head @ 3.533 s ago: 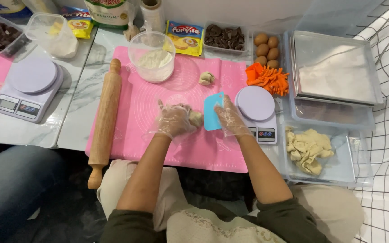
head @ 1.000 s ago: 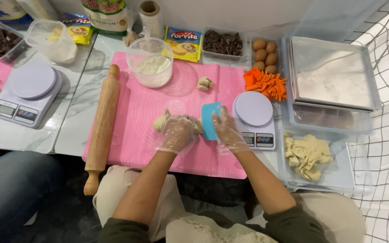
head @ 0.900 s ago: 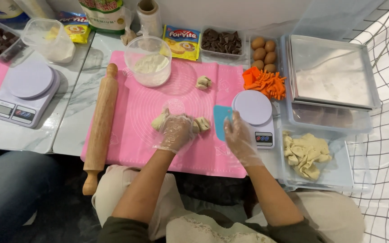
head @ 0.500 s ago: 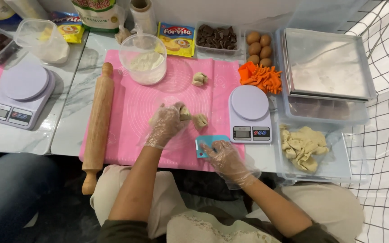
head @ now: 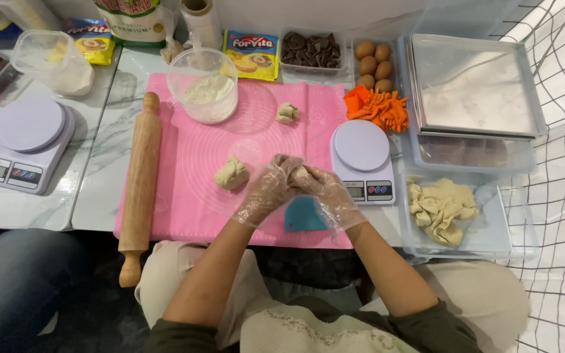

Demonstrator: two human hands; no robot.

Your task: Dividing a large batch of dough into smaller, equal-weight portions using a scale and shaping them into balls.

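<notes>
both forearms angle in from the near edge and meet over the pink mat (head: 184,196). the left hand (head: 268,191) and right hand (head: 327,195), in clear gloves, are cupped together, fingers curled around a small dough piece (head: 299,174) pressed between them, above the mat's near right part. a teal scraper (head: 303,214) lies just under the right hand; another dough lump (head: 231,174) sits left of them.

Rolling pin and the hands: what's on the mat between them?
Head view: one dough lump lies on the pink mat between the rolling pin and the left hand; otherwise bare mat.
</notes>
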